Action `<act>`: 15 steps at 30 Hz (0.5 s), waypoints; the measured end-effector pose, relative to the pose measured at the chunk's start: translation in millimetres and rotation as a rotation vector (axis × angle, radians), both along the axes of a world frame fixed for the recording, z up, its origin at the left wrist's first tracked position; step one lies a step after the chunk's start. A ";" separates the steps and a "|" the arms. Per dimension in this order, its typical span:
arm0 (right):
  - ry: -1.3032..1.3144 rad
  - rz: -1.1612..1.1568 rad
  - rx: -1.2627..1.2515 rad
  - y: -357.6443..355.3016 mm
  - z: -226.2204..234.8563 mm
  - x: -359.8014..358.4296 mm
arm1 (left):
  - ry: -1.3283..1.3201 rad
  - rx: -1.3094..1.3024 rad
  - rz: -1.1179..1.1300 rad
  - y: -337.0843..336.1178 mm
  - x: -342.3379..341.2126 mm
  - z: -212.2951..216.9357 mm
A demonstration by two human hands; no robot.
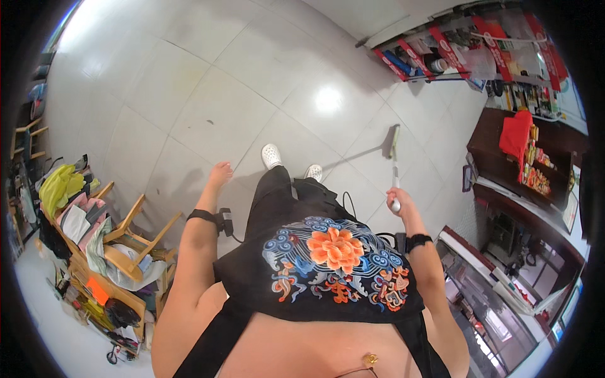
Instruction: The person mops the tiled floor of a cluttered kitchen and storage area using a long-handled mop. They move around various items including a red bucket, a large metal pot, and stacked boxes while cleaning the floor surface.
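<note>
Far left, a wooden rack stacked with folded cloth and papers, a yellow-green garment draped on top, and a wooden chair just beside it. Now the left hand: it hangs out over the pale floor tiles, holding nothing and touching nothing; the fingers look loosely extended, pointing away from the body, though they are too small to tell how far they are spread. A black wrist strap with a small black box sits on that forearm, a cable running from it. Centre, two white clogs stand on the tiles below a black garment with an embroidered orange flower. Moving right, the right hand is wrapped tight around the end of a pale broom handle, fingers curled fully about it. The handle runs away from the hand to the broom head, which rests on the floor well ahead of the feet, its shadow stretching left. A black band circles this wrist too. Farther right, a dark counter with a red cloth on it, and red-trimmed shelves of goods at the top.
</note>
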State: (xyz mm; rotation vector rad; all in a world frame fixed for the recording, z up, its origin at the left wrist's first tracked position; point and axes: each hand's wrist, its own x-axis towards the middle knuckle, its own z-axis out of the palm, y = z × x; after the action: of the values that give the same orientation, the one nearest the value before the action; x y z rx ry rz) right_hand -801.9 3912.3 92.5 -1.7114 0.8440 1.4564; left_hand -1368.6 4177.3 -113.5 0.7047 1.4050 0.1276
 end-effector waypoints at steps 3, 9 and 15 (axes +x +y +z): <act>0.185 -0.089 0.021 20.1 -4.1 -29.9 | 0.197 0.026 -0.148 -3.5 0.2 1.9; 0.383 0.305 0.131 76.6 84.6 -136.9 | 0.283 -0.010 -0.274 1.1 1.4 18.8; 0.716 -0.033 0.389 145.5 56.1 -131.5 | 0.225 0.030 -0.263 32.8 26.2 41.9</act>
State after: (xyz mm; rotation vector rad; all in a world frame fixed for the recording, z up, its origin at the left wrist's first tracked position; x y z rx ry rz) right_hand -933.3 4057.9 148.6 -0.8783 0.8550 2.0862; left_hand -1342.5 4210.0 -71.6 0.9445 1.5110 -0.1415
